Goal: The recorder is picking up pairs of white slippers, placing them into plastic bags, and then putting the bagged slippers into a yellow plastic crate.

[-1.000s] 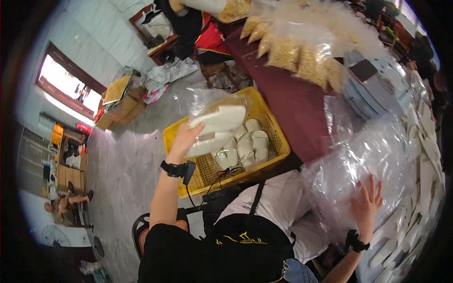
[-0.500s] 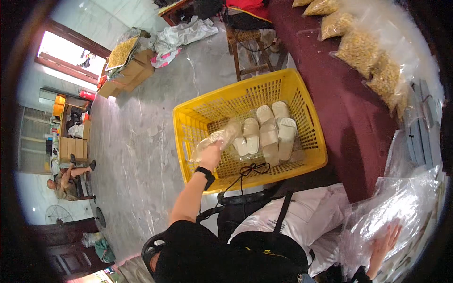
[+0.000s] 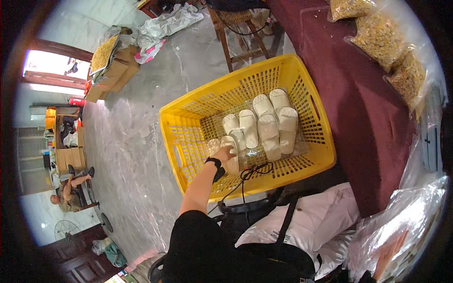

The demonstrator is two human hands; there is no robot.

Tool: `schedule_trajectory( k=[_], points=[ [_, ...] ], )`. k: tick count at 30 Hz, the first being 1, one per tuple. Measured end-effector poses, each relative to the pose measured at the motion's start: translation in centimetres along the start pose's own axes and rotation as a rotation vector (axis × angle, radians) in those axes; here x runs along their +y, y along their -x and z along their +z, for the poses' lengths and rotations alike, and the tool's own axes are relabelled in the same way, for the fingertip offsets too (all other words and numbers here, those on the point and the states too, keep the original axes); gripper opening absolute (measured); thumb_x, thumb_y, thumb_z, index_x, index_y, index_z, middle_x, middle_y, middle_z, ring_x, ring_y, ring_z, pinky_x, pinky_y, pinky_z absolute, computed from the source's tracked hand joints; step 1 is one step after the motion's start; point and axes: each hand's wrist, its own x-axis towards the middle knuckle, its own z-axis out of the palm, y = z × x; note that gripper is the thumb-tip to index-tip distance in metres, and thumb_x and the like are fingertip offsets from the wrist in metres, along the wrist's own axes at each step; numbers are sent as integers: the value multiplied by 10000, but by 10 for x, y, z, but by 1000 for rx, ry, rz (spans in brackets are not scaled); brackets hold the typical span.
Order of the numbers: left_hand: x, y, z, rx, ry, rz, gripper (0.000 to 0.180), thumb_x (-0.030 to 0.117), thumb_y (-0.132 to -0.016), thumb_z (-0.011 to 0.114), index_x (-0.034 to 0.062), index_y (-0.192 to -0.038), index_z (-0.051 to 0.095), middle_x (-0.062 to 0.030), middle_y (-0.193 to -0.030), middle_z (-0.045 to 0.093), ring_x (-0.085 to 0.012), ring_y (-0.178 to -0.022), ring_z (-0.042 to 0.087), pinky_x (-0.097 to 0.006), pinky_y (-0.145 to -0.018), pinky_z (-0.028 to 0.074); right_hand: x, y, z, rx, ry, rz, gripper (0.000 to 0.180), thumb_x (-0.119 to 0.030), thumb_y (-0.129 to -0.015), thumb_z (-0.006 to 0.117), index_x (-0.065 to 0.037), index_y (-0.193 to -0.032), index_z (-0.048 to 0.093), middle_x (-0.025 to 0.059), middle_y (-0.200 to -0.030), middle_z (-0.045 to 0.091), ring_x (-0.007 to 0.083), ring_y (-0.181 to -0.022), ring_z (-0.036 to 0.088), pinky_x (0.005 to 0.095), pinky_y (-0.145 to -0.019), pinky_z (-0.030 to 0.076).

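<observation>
Inside the yellow plastic basket [image 3: 181,162] lie several white slippers [image 3: 247,127] in clear wrapping, roughly side by side. My left hand [image 3: 223,153] is low over the near left of the basket, on the pair of slippers [image 3: 231,164] there. Its fingers are apart, gripping nothing. At the lower right my right hand [image 3: 390,250] is by a sheet of clear plastic bags [image 3: 394,219]; film and glare cover it, so its fingers cannot be made out.
A black cord [image 3: 250,173] hangs over the basket's near rim, by a white sack [image 3: 309,214]. Bags of yellow pieces [image 3: 380,40] line the dark red surface [image 3: 349,94] at right. A wooden stool [image 3: 250,52] stands beyond the basket. Far left, a person [image 3: 71,193] sits.
My left hand has moved slightly right and let go of the pair of slippers, which now rests on the basket's floor. My right hand has gone behind the clear plastic. The view has shifted.
</observation>
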Motion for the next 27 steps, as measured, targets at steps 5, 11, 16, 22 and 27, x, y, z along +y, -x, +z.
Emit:
schedule_trajectory(
  k=[5,11,16,22,27],
  points=[
    [22,-34,-29,150,-7,-114,722,306,-882,760,64,-1481,438,-287,-1384,561,-449,-1276,543,-492,-1050,473,6,-6,20,-56,-77,-31,589,-387,-1021,518,-190,-1564,404,192,-1669,211,390,-1544,172,545,-1223,178],
    [5,-107,-19,318,-49,-82,923,302,-827,813,198,-1570,275,-271,-1578,311,-525,-1453,269,-611,-1164,319,2,-26,35,-171,-73,-32,590,-389,-1016,526,-194,-1560,409,182,-1667,221,394,-1543,169,547,-1222,176],
    [9,-170,-9,296,-17,-163,943,505,-813,796,395,-1582,261,-112,-1687,136,-452,-1535,90,-820,-1080,227,-8,-33,42,-271,-25,2,591,-390,-1012,533,-197,-1557,413,174,-1666,229,398,-1542,166,548,-1220,175],
    [-62,-183,-28,448,23,-211,867,701,-840,655,395,-1575,311,-125,-1674,206,-478,-1526,122,-758,-1145,101,-19,-42,63,-366,-76,22,592,-391,-1007,541,-200,-1553,418,164,-1665,239,403,-1541,162,550,-1218,174],
    [44,-190,13,56,-6,-72,770,756,-856,568,231,-1419,553,-245,-1539,372,-477,-1407,348,-712,-1156,149,-35,-54,50,-477,37,59,593,-392,-1003,547,-203,-1550,422,156,-1664,247,407,-1541,160,552,-1217,172]
  ],
)
